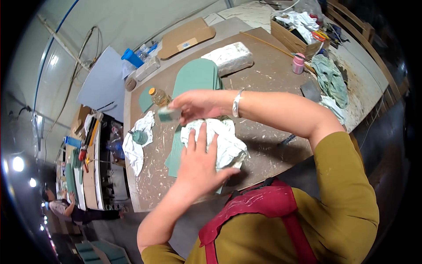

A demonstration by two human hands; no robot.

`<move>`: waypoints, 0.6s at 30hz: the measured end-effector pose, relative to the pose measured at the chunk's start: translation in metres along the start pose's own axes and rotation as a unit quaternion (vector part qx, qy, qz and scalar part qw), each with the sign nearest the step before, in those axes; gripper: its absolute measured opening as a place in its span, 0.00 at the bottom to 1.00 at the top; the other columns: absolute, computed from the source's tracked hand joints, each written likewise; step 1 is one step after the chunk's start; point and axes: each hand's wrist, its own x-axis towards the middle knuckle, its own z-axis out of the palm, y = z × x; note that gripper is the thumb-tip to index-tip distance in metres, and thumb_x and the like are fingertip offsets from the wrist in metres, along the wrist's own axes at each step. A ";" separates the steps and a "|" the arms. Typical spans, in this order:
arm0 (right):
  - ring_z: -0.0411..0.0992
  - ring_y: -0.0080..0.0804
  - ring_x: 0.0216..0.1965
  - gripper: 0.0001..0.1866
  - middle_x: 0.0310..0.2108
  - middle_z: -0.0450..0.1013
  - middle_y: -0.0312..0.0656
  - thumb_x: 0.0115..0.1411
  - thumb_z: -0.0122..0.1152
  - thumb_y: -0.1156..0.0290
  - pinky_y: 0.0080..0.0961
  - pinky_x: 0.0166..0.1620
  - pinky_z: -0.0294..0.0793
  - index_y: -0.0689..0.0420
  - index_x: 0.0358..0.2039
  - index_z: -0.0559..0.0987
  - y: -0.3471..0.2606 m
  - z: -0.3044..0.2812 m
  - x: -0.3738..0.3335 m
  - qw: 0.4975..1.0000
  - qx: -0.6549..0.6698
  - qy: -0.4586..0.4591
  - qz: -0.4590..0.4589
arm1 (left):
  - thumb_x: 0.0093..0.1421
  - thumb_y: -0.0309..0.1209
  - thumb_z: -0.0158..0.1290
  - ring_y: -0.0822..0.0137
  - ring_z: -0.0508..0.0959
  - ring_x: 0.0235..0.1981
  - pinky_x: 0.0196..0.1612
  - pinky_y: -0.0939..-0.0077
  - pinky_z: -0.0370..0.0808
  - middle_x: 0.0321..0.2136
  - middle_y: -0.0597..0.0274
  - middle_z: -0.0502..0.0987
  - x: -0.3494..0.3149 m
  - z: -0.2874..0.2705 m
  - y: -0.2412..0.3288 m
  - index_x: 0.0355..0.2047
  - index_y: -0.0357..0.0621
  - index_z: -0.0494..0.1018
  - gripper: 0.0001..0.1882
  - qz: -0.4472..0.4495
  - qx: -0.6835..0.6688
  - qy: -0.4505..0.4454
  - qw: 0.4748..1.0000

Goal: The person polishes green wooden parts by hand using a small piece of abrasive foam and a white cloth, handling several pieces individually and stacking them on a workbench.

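Pressing down from above, the left hand (pixel 200 160) is laid flat with fingers spread on a crumpled white cloth (pixel 222 141); nothing is gripped, and the open palm appears to pin the cloth in place. The cloth lies on a green arch-shaped panel (pixel 176 152) at the near edge of the counter (pixel 268 75), within easy reach of both hands. Just beyond, the right hand (pixel 195 104) is closed on a small grey-green block (pixel 167 114), pinched at the fingertips and held just above the panel's left part; whether the block touches the panel cannot be told. A stack of similar green panels (pixel 195 75) lies behind, flat, presumably kept ready. Left of it a small bottle of amber liquid (pixel 159 97) stands upright, and a second white rag (pixel 136 147) carries a small green round object (pixel 140 137). Farther back a white wrapped bundle (pixel 228 57) and a cardboard box of rags (pixel 294 33) are noted.
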 end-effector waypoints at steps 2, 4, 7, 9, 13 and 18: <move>0.71 0.28 0.36 0.14 0.37 0.73 0.37 0.62 0.62 0.62 0.25 0.46 0.75 0.58 0.42 0.76 0.007 -0.010 0.009 1.000 -0.014 -0.015 0.023 | 0.54 0.46 0.62 0.30 0.57 0.63 0.60 0.45 0.63 0.64 0.40 0.58 0.000 0.007 0.007 0.54 0.27 0.68 0.38 -0.001 -0.022 0.003 1.000; 0.71 0.27 0.36 0.13 0.37 0.73 0.36 0.62 0.63 0.62 0.25 0.47 0.74 0.58 0.41 0.76 0.005 -0.012 0.009 0.997 -0.024 -0.040 0.054 | 0.52 0.43 0.63 0.32 0.58 0.63 0.59 0.47 0.64 0.64 0.40 0.58 0.000 0.009 0.010 0.53 0.26 0.68 0.36 0.013 -0.011 -0.011 1.000; 0.73 0.26 0.35 0.13 0.37 0.74 0.37 0.64 0.60 0.62 0.25 0.46 0.77 0.59 0.40 0.76 -0.007 -0.014 0.010 0.991 -0.093 -0.064 0.077 | 0.48 0.29 0.59 0.44 0.65 0.61 0.53 0.54 0.69 0.59 0.53 0.68 -0.005 0.016 0.020 0.49 0.38 0.73 0.25 0.060 -0.040 0.030 0.997; 0.74 0.25 0.34 0.13 0.37 0.74 0.37 0.64 0.60 0.62 0.24 0.45 0.78 0.59 0.41 0.76 -0.011 -0.014 0.014 0.988 -0.104 -0.073 0.089 | 0.45 0.24 0.55 0.52 0.70 0.57 0.48 0.61 0.71 0.53 0.63 0.74 -0.009 0.022 0.024 0.46 0.45 0.76 0.23 0.078 -0.061 0.083 0.992; 0.74 0.24 0.34 0.13 0.36 0.75 0.37 0.64 0.60 0.62 0.24 0.45 0.80 0.59 0.40 0.76 -0.011 -0.016 0.013 0.987 -0.105 -0.089 0.076 | 0.49 0.26 0.54 0.55 0.75 0.51 0.45 0.62 0.72 0.46 0.63 0.78 -0.043 0.019 0.044 0.45 0.47 0.77 0.20 0.121 -0.103 0.087 0.983; 0.74 0.24 0.34 0.13 0.35 0.74 0.37 0.64 0.60 0.61 0.23 0.45 0.80 0.59 0.39 0.75 -0.002 -0.024 0.013 0.991 -0.090 -0.085 0.046 | 0.47 0.24 0.58 0.54 0.80 0.40 0.43 0.61 0.76 0.39 0.56 0.80 -0.068 -0.030 0.022 0.47 0.43 0.77 0.23 -0.029 -0.171 0.218 0.960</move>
